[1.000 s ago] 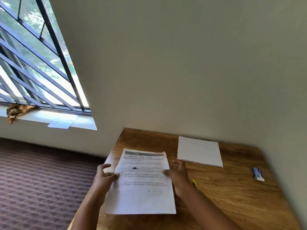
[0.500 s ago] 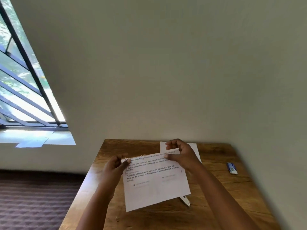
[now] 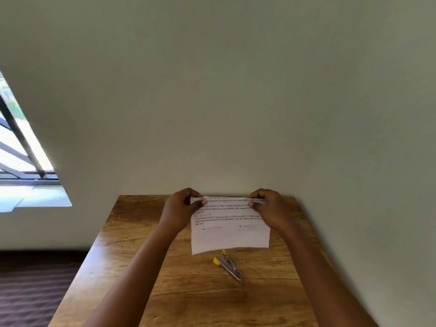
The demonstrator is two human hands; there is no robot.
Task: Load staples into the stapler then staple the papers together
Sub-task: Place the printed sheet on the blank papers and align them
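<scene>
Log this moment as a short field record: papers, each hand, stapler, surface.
papers: printed sheets, top edge lifted, bottom edge near the table
left hand: pinches the papers' top left corner
right hand: pinches the papers' top right corner
stapler: yellow and metal, lying on the table just in front of the papers, untouched
table: wooden, set against the wall

Your papers (image 3: 230,228) are white printed sheets with lines of black text, held by their far edge at both corners, the near edge hanging down toward the worktop. Your stapler (image 3: 228,266) lies just in front of that near edge, silver metal with yellow ends, flat on the wood and angled diagonally.
</scene>
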